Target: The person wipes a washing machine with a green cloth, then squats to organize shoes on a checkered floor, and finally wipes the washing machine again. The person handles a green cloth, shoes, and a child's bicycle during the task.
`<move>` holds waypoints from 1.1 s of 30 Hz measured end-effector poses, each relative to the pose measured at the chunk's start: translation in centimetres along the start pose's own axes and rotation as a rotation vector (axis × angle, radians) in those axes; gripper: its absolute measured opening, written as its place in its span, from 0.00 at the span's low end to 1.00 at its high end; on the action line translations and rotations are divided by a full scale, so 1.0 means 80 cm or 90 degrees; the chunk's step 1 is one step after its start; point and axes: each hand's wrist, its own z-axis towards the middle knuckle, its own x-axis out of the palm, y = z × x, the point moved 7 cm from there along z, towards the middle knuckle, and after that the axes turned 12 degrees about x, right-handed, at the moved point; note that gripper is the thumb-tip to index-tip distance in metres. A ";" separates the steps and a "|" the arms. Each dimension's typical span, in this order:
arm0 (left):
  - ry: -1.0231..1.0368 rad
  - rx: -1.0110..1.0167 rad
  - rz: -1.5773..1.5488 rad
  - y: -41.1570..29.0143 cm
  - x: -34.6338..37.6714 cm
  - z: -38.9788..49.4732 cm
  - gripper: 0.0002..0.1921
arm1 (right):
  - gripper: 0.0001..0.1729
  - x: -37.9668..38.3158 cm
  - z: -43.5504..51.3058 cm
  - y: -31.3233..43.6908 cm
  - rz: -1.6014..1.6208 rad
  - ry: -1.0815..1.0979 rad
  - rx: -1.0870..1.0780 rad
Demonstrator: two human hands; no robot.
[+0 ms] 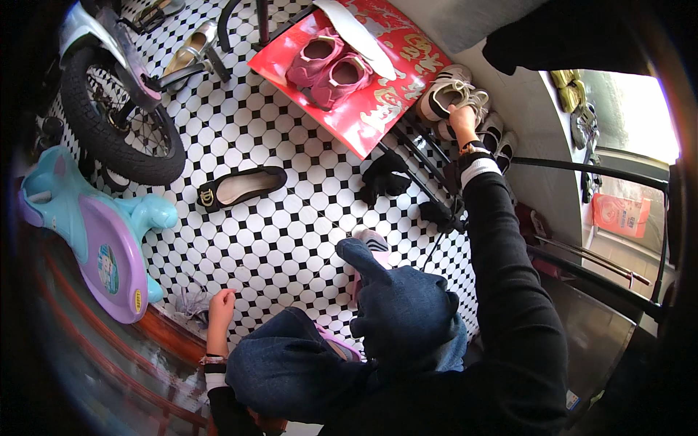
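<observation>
My right hand (463,121) is at the upper right, its fingers closed on the collar of a pale lace-up sneaker (448,94) with a dark inside edge. That sneaker stands by the wall among other shoes, and the hand hides part of it. To its left, a pair of pink shoes (331,71) and a white insole (366,41) lie on a red board (305,103) with gold lettering. Low on the left hangs my left hand (221,306), fingers curled, nothing visible in it. A grey lace-up shoe (192,302) sits on the floor beside it.
A black flat shoe (242,188) with a gold buckle lies on the tiled floor (305,229). At left are a spoked wheel (122,122) and a purple-and-turquoise ride-on toy (103,240). Black metal bars (589,169) run along the right. More shoes (497,139) line the wall.
</observation>
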 end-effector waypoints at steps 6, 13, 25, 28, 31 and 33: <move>-0.076 0.049 0.069 0.025 -0.019 -0.045 0.10 | 0.35 -0.042 -0.041 0.020 -0.154 -0.085 -0.139; -0.027 0.004 0.033 0.033 -0.008 -0.042 0.10 | 0.28 -0.063 -0.083 0.041 0.032 -0.007 -0.278; 0.010 0.013 0.027 -0.012 -0.023 0.022 0.11 | 0.23 -0.109 0.001 -0.024 0.322 0.038 0.031; 0.023 -0.015 0.003 -0.009 -0.017 0.020 0.11 | 0.16 -0.099 -0.001 -0.012 0.260 -0.068 -0.181; 0.031 -0.025 -0.002 0.001 -0.012 0.012 0.11 | 0.18 -0.068 -0.024 -0.004 -0.085 -0.130 -0.299; 0.015 -0.060 -0.017 0.015 -0.013 0.000 0.11 | 0.19 -0.055 -0.030 -0.003 -0.188 -0.130 -0.301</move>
